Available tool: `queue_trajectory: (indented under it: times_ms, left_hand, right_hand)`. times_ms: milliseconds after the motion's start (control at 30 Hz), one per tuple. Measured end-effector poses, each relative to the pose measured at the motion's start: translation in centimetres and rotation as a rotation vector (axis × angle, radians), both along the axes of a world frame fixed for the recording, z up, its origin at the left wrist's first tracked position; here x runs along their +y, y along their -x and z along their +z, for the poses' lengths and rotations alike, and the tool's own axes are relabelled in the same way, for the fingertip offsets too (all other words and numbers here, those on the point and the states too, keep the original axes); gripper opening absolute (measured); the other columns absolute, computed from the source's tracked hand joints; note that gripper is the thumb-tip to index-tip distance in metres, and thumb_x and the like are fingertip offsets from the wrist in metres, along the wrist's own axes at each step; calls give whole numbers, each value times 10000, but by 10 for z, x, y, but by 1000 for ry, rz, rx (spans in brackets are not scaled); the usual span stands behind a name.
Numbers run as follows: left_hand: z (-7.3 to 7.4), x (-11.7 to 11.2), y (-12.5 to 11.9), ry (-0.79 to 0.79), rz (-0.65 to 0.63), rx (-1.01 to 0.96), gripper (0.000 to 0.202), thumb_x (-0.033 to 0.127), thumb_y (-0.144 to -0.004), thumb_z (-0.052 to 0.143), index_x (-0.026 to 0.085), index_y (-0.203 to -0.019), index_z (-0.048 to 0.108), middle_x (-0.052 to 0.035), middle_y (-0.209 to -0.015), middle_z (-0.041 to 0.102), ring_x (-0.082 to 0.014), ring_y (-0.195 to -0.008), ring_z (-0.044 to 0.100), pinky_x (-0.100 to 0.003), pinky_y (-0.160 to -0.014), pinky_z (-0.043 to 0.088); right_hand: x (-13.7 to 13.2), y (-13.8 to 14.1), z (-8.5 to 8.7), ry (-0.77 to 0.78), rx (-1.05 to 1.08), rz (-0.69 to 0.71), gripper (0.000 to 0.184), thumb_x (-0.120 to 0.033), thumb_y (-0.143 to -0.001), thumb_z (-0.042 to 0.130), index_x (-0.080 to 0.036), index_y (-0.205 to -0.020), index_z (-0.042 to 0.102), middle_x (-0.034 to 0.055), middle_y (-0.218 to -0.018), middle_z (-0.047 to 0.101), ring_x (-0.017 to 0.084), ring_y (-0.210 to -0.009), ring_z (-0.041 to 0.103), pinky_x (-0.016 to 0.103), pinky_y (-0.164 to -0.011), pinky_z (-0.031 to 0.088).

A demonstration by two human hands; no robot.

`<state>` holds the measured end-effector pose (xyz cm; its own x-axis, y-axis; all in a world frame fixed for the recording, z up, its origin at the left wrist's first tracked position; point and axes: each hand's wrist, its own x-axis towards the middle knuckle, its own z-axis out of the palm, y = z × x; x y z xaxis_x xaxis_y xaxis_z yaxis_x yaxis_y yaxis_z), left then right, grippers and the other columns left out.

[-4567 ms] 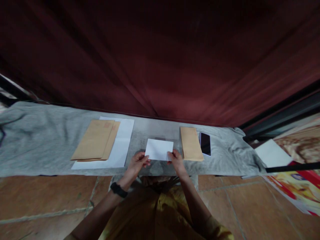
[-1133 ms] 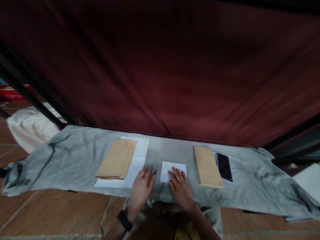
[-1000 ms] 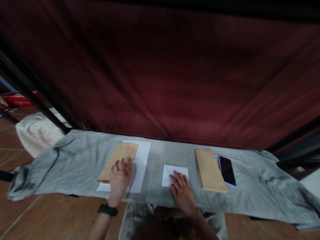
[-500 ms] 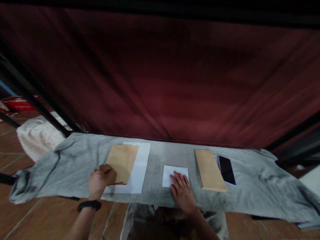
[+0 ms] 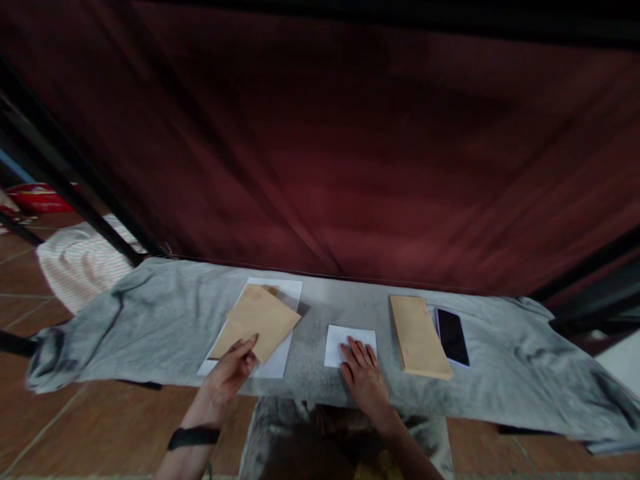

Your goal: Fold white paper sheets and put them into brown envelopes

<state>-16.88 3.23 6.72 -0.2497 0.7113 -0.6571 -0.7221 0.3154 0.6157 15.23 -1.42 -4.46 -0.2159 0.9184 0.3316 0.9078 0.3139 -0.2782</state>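
Note:
My left hand (image 5: 234,368) pinches the lower edge of a brown paper envelope (image 5: 270,323) between thumb and fingers. The envelope is turned at an angle, its right corner lifted and casting a shadow. Beneath it, another brown piece (image 5: 223,347) shows in part, lying on a larger white sheet (image 5: 291,288). To the right, my right hand (image 5: 364,373) rests with fingers spread on a small white paper (image 5: 340,340), holding nothing. The fingers cover that paper's lower right part.
A stack of brown envelopes (image 5: 420,337) lies right of the small paper, with a phone (image 5: 453,338) beside it. Grey cloth (image 5: 170,320) covers the bench. A dark red curtain (image 5: 320,167) hangs behind, between dark metal posts. Striped cloth (image 5: 83,263) sits at the left.
My left hand has picked up the brown envelope at its lower edge, moved right and turned it, uncovering part of the brown piece beneath. My right hand has stayed on the small paper.

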Motion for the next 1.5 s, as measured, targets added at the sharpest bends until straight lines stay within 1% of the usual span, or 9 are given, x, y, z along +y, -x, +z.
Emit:
queue_trajectory:
  times_ms: [267,433,533,633,833,1067,1300,1400,1500]
  left_hand:
    - [-23,-6,-71,31,-11,-62,369,-132,-717,680,172,-611,499,26,-612,680,-86,-524,670,-154,-556,579]
    - [-30,-13,-94,28,-24,-47,378,-104,-691,724,180,-593,494,34,-620,699,-87,-546,680,-167,-623,598]
    - [-29,-18,-104,15,-60,-40,368,-95,-688,728,177,-582,505,24,-611,700,-103,-574,693,-186,-639,607]
    - [-28,-22,-110,3,-94,-37,356,-105,-685,723,169,-579,522,15,-613,703,-103,-593,699,-187,-647,605]
    - [-30,-30,-111,-3,-135,-55,344,-94,-691,751,156,-587,538,40,-602,680,-84,-585,690,-173,-655,589]
    - [-26,-39,-113,-5,-221,-61,275,-95,-715,736,153,-692,619,29,-683,716,-79,-594,681,-166,-625,568]
    - [-37,-62,-117,-30,-478,8,194,118,-711,837,160,-852,710,-50,-855,774,-148,-768,730,-224,-717,586]
    - [-41,-73,-121,-109,-713,218,179,262,-735,830,167,-838,718,-88,-858,764,-193,-794,724,-270,-709,585]
    - [-42,-75,-124,-371,-779,689,146,287,-753,790,201,-852,726,-84,-893,751,-218,-849,708,-316,-780,579]
  right_hand:
    - [6,-5,7,82,257,39,398,-270,-1027,440,-230,-1371,637,84,-1492,566,249,-1413,483,506,-1227,306]
    - [20,6,28,292,874,-62,418,-478,-998,475,-246,-1257,707,85,-1321,685,244,-1269,602,444,-1150,428]
    - [29,23,41,526,1268,-147,556,-643,-863,609,-240,-1236,701,82,-1167,740,259,-1079,686,429,-970,545]
    - [35,36,47,696,1465,-114,571,-624,-710,740,-209,-1103,727,53,-935,762,244,-875,718,383,-797,583]
    - [33,40,53,782,1551,-175,279,-424,-674,725,-217,-862,711,-2,-731,726,212,-682,701,295,-596,558]
    - [25,34,60,854,1571,-33,460,-496,-643,807,-188,-972,713,15,-820,748,180,-662,668,275,-577,533]
    - [31,27,60,480,1287,57,243,-409,-811,621,-202,-869,735,-15,-823,711,182,-837,653,291,-800,531]
    - [33,21,55,451,1227,27,240,-353,-816,557,-203,-879,733,-19,-813,707,181,-826,642,286,-792,520]
    - [34,14,49,472,1204,-35,216,-340,-788,578,-210,-873,728,-26,-784,712,189,-822,630,291,-776,521]
